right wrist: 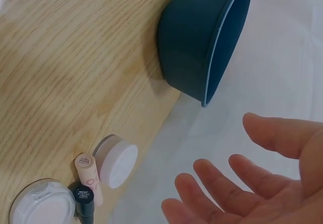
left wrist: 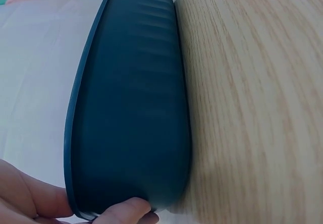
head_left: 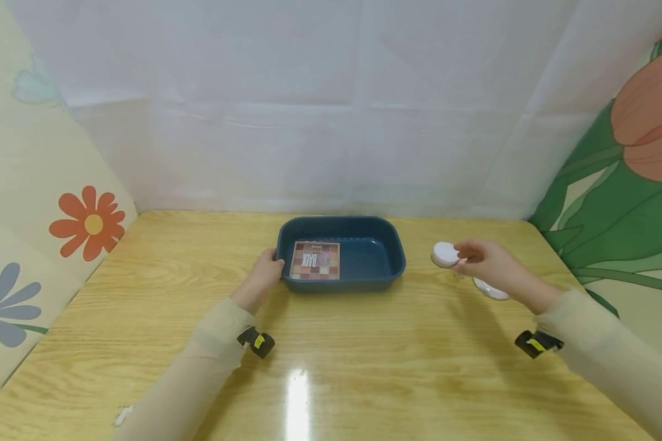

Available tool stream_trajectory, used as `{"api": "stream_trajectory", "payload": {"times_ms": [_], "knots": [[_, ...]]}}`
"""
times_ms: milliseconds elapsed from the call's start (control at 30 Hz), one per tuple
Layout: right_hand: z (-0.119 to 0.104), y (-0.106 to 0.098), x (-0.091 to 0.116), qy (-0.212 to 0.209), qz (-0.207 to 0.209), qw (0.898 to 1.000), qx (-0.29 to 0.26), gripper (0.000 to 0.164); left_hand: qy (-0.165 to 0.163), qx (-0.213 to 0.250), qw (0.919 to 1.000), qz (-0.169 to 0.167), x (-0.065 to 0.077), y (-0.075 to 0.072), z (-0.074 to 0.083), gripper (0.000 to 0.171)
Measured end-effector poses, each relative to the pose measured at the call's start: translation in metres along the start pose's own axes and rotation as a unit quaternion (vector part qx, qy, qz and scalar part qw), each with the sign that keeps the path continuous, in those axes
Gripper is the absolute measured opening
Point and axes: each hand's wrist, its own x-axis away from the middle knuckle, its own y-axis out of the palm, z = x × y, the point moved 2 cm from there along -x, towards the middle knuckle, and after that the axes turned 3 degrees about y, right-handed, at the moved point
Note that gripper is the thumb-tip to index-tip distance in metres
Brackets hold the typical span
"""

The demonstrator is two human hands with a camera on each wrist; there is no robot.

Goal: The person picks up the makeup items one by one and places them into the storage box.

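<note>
A dark blue rectangular bin (head_left: 342, 285) stands on the table, an eyeshadow palette (head_left: 315, 260) lying flat in its left half. My left hand (head_left: 265, 275) grips the bin's left end, thumb and fingers pinching the corner by the rim in the left wrist view. To the right of the bin, my right hand (head_left: 488, 269) hovers near a round jar with a white lid (right wrist: 118, 163). Its fingers are spread and loosely bent, holding nothing. Beside the jar are a pale pink tube (right wrist: 88, 176), a black-capped tube (right wrist: 84, 201) and a round clear-lidded compact (right wrist: 43, 206).
The wooden table (head_left: 353, 355) reaches back to a white sheet (head_left: 320, 122). Flower-painted panels flank it on both sides. A small white scrap (head_left: 124, 415) lies beside the left forearm near the front.
</note>
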Motion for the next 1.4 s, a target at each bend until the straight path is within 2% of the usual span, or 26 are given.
{"api": "stream_trajectory", "payload": {"times_ms": [367, 533, 733, 1400], "knots": [[0.013, -0.001, 0.005, 0.012, 0.019, 0.999, 0.03, 0.052, 0.006, 0.001, 1.0, 0.005, 0.0, 0.0, 0.001, 0.046], [0.018, -0.002, 0.007, 0.04, 0.0, 0.998, 0.047, 0.059, 0.01, 0.009, 0.9998, 0.016, 0.0, 0.001, -0.001, 0.046], [0.027, -0.002, 0.009, 0.063, -0.019, 0.995, 0.073, 0.062, 0.013, 0.016, 0.9997, 0.013, 0.001, 0.001, 0.0, 0.046], [0.051, -0.005, 0.008, 0.086, -0.011, 0.991, 0.105, 0.073, 0.009, 0.007, 0.9999, 0.005, 0.002, 0.001, 0.003, 0.045]]}}
